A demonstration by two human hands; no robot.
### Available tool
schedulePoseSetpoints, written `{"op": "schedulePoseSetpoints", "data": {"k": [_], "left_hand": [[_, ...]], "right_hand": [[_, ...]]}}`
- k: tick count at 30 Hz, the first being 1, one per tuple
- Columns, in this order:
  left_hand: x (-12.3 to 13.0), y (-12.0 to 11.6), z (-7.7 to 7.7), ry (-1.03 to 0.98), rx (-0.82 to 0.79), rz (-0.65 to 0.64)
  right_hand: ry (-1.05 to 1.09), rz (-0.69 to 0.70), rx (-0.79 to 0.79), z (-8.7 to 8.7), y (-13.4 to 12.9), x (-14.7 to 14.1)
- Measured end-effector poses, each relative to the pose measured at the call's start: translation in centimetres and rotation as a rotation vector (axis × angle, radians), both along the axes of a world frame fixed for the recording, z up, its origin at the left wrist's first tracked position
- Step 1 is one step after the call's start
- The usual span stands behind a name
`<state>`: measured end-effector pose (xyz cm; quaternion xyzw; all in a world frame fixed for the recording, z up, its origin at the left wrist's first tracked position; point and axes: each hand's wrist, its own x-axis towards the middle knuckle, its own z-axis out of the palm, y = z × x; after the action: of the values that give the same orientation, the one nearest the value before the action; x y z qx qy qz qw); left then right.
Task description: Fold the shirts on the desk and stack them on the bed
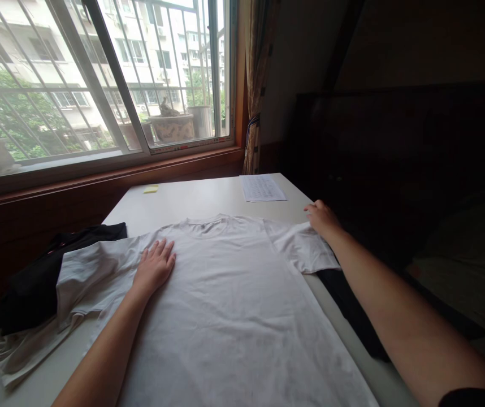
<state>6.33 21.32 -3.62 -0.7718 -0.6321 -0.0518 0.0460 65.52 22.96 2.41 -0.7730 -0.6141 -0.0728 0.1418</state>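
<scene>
Across the white bench (200,199), a white T-shirt (225,299) lies spread out, its collar (206,225) pointing to the far side. The left hand (155,267) rests flat on it, fingers slightly apart. The right hand (323,219) is at the right-side sleeve (304,247); whether its fingers grip it, I cannot tell. Black clothing (26,282) lies at the left edge.

A black sleeve (473,397) circled the right arm (386,305) at the near right; forearms (115,328), left hand (155,265) and right hand (323,219) were bare.
</scene>
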Motion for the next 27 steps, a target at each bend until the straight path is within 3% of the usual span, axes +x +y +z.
{"op": "schedulePoseSetpoints", "data": {"k": [5,12,16,20,27], "left_hand": [[0.4,0.1,0.6,-0.004,-0.027,0.015],[4.8,2.7,1.2,-0.045,-0.059,-0.061],[6.6,5.0,0.7,-0.061,-0.066,-0.023],[5.8,6.5,0.5,-0.066,-0.078,0.018],[3.9,7.7,0.6,-0.063,-0.089,0.060]], "right_hand": [[-0.020,0.138,-0.008,-0.5,0.5,-5.9],[0.010,0.514,-0.147,-3.4,1.2,-20.1],[0.050,0.602,-0.239,-4.4,2.1,-26.5],[0.120,0.553,-0.316,-4.5,4.0,-28.4],[0.133,0.492,-0.330,-4.7,6.3,-27.0]]}}
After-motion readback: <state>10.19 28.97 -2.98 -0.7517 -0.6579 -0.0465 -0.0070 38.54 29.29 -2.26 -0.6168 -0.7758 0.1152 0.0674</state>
